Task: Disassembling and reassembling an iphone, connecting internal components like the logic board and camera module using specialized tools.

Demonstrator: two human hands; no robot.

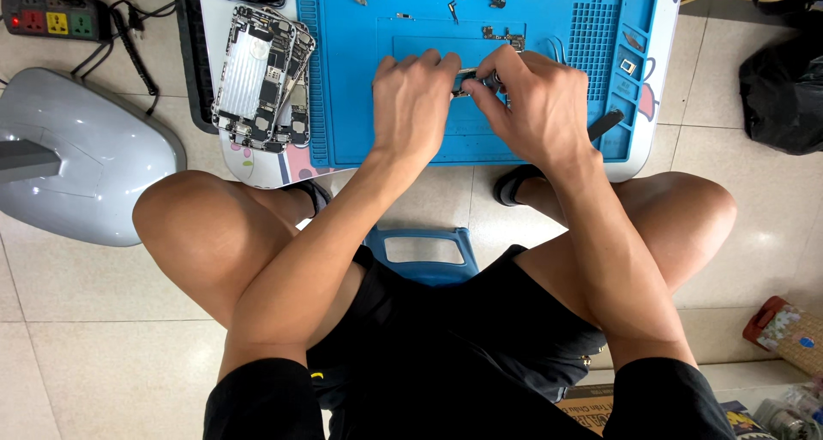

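Observation:
Both my hands meet over the middle of a blue repair mat (360, 105) on a low table. My left hand (413, 104) is curled, its fingertips pinching a small metal phone part (467, 78). My right hand (530, 105) grips the same part from the other side, and a dark tool handle (605, 124) sticks out past it to the right. Most of the part is hidden by my fingers. Another small circuit piece (504, 37) lies on the mat just beyond my hands.
A stack of opened phone frames (261, 75) lies left of the mat. Tiny loose parts (628, 65) sit in the mat's right-hand compartments. A power strip (53, 15) and grey fan base (81, 153) are on the floor at left, a black bag (784, 84) at right.

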